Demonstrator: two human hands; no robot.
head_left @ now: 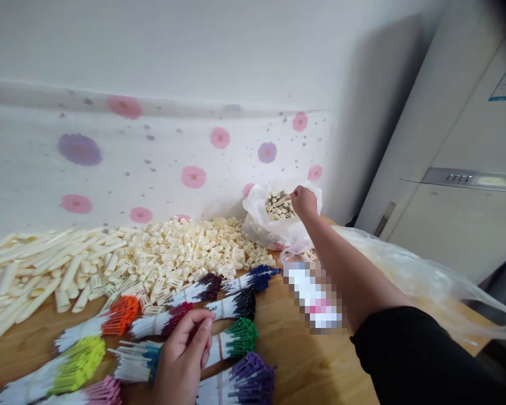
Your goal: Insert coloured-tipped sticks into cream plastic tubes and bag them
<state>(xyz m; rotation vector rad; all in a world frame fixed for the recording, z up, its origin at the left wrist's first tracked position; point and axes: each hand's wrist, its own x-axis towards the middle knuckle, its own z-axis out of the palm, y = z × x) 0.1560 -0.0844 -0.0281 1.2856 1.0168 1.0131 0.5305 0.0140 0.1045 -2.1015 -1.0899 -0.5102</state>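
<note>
My left hand (186,351) hovers above bundles of thin white pen refills with coloured ends. Its thumb and forefinger are pinched together; whatever may be between them is too small to make out. Close to it lie a green-ended bundle (241,336), a blue-ended bundle (139,360) and a dark red-ended bundle (162,320). My right hand (305,203) reaches to a white plastic bag (259,228), fingers closed at its opening. Small cream tubular pieces (280,209) fill the bag. One of them points toward my fingertips, but I cannot tell whether I grip it.
Loose short cream plastic parts (185,247) are heaped along the wall, with long cream tubes (37,264) at the left. More refill bundles, orange (120,315), yellow (78,365) and purple (253,379), lie in front. Clear plastic sheeting (405,275) spreads at right, beside a refrigerator (455,219).
</note>
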